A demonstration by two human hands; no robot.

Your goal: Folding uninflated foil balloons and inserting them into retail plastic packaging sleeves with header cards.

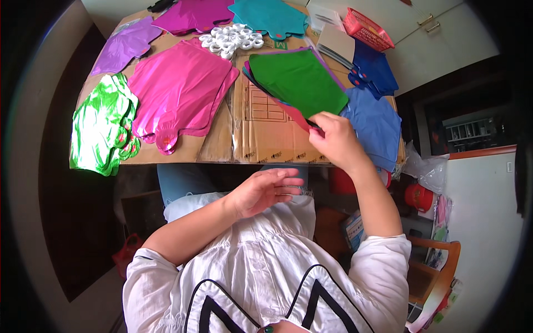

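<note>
My right hand (333,139) pinches the near corner of a fanned stack of flat, folded foil balloons (300,80). Green lies on top, with red, blue and purple edges showing beneath. A small dark tip shows between my fingers; I cannot make out what it is. Over my lap, just off the table edge, my left hand (266,191) is held empty with its fingers apart. Pink shiny foil balloons (183,89) lie to the left of the stack, and blue ones (375,125) lie by my right hand.
A cardboard-covered table (266,141) also bears bright green foil pieces (105,125), purple ones (127,44), teal ones (269,19) and a pile of white ribbon rolls (230,39). At the back right stands a red basket (369,30). A wooden chair (444,266) is at my right.
</note>
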